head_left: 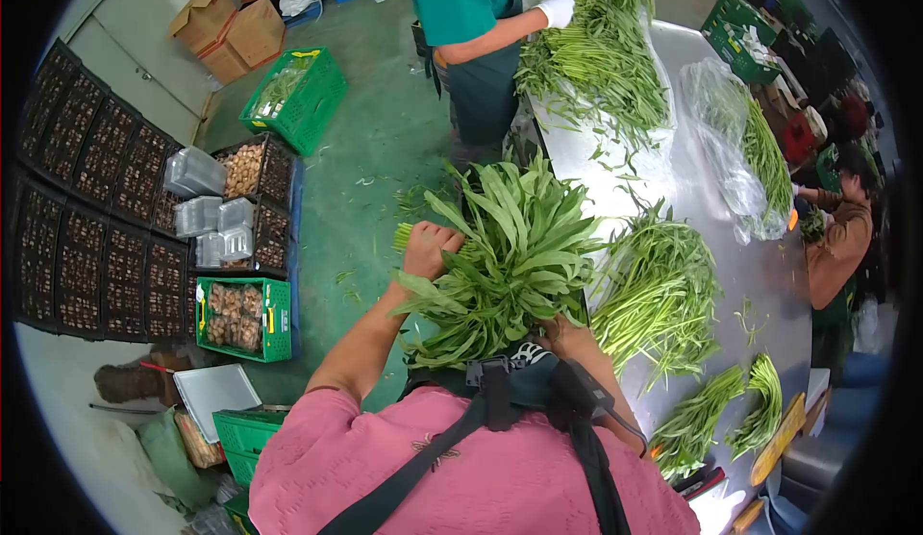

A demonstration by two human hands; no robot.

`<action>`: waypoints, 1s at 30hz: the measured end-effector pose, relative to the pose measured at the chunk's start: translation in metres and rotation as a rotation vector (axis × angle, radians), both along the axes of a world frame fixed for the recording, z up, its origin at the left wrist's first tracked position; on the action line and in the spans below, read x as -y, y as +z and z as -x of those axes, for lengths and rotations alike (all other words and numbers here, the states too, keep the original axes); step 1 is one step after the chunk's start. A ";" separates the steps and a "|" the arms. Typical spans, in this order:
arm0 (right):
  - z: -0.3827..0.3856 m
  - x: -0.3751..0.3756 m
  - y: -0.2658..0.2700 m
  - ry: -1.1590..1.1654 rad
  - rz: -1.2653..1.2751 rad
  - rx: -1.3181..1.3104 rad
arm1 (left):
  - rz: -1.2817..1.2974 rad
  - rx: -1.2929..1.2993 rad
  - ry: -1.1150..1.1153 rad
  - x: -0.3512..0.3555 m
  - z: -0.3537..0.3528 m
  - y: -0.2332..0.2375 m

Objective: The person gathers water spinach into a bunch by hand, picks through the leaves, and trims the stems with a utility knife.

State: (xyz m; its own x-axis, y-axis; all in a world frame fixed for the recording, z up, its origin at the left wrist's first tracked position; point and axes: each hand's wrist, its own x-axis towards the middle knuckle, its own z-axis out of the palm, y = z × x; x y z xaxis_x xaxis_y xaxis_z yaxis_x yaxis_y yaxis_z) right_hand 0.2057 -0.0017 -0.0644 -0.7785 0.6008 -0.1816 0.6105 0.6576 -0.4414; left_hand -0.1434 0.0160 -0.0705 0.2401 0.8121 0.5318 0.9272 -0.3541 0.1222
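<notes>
A large bunch of leafy greens (510, 237) is held in front of my chest, its leaves spread to the right and its stem ends to the left. My left hand (431, 249) is closed round the stems at the bunch's left end. At the lower right of the bunch is my right hand (565, 335), its fingers mostly hidden under the leaves. A loose pile of greens (663, 290) lies on the metal table (760, 295) just right of the bunch. Two smaller bundles, a left one (700, 420) and a right one (760, 405), lie nearer the table's front.
A co-worker in green (461, 16) with white gloves handles a big heap of greens (606, 64) at the table's far end. Another person (841, 227) is across the table. Left stand a green crate (312, 102), stacked black crates (87, 227) and a crate of bagged produce (240, 319).
</notes>
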 end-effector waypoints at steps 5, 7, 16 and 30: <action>0.013 -0.004 0.024 -0.124 0.145 0.075 | 0.275 0.434 0.102 0.015 0.002 -0.059; 0.007 0.000 0.020 -0.161 0.104 -0.006 | 0.279 0.715 0.066 0.017 0.021 -0.137; -0.046 -0.009 0.021 -0.854 -0.207 -0.311 | 0.902 1.963 0.317 0.033 -0.047 -0.017; -0.132 -0.016 -0.016 -1.375 -0.136 -0.136 | 0.936 1.870 0.277 0.041 -0.073 -0.005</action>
State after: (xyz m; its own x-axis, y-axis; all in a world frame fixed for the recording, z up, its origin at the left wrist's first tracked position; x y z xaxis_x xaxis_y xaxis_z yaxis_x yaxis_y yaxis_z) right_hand 0.3375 0.0140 -0.0809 0.4395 0.8977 -0.0321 0.7538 -0.3880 -0.5304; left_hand -0.0708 -0.0247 -0.0752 -0.1115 0.8279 -0.5496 -0.4744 0.4417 0.7615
